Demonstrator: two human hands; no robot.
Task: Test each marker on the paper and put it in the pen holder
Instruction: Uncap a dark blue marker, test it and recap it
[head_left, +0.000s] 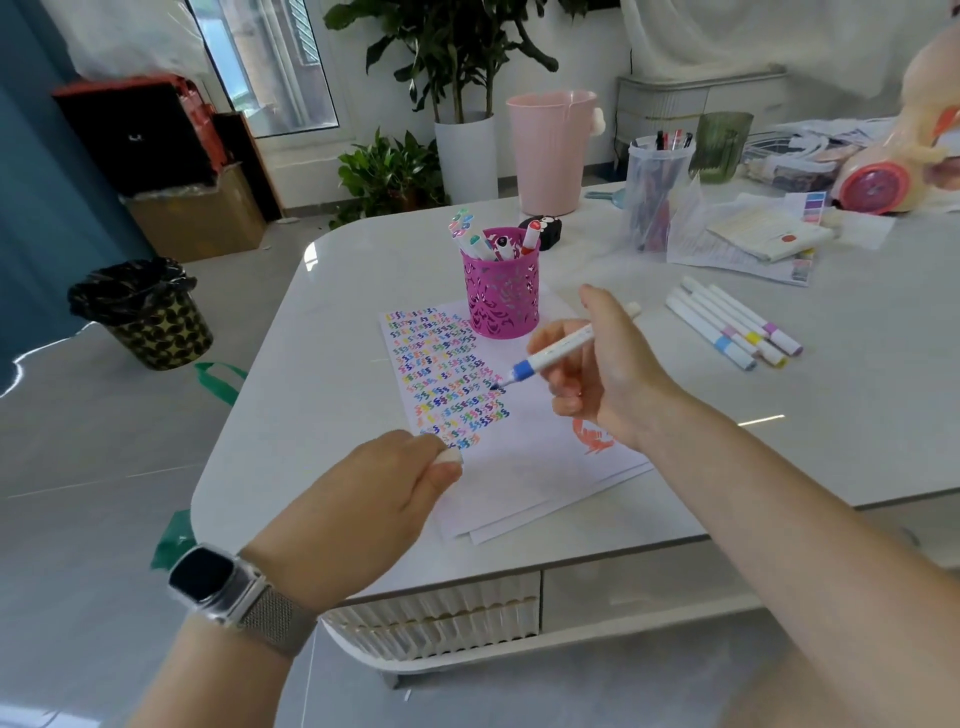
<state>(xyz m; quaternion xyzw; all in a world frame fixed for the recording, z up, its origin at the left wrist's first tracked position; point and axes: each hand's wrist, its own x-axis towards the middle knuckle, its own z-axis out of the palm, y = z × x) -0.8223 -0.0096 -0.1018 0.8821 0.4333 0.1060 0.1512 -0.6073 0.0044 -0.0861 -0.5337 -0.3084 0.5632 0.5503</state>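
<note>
White tabletop (332, 291) is carrying the paper (524, 467), which is lying under both my hands. Beyond my right fingers, the magenta pen holder (501, 296) is standing on the sheet's far edge, holding several markers. My right hand (597, 374) is gripping a blue-tipped marker (550, 356), fingers curled round the barrel, tip just over the scribbles. My left hand (374, 499) is pinching a white cap (449, 456) between thumb and fingers.

bright daylight from the window (270, 62) — glare on the table (363, 291), edges bowed, slightly soft.
</note>
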